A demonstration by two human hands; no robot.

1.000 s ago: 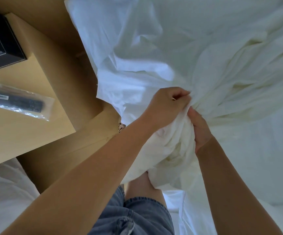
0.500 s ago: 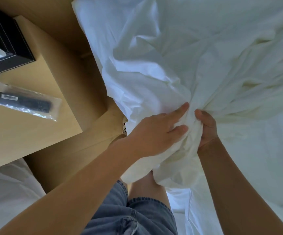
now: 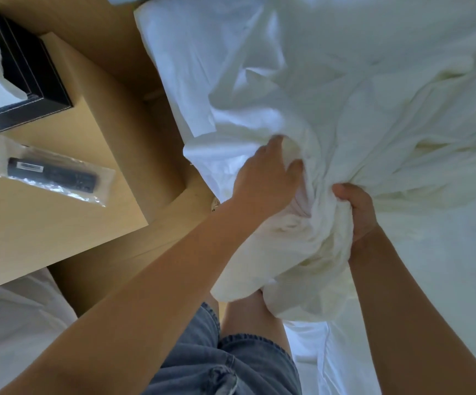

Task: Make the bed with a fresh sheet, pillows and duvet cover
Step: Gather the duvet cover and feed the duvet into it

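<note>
– At the bed's near edge, where was the white cloth (image 3: 330, 95)?
– Heaped on the mattress (image 3: 444, 280); the right hand (image 3: 356, 212) clutched its gathered folds, the left hand (image 3: 265, 178) lay spread against them. A hem was best found before pulling.

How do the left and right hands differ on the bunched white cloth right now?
The left hand lies with fingers fairly straight, spread against the bunched white cloth; the right hand has fingers curled round a gathered fold in a tight grip. The left hand is nearer the pale wooden nightstand; the right hand is farther from it. Both touch the same bundle.
</note>
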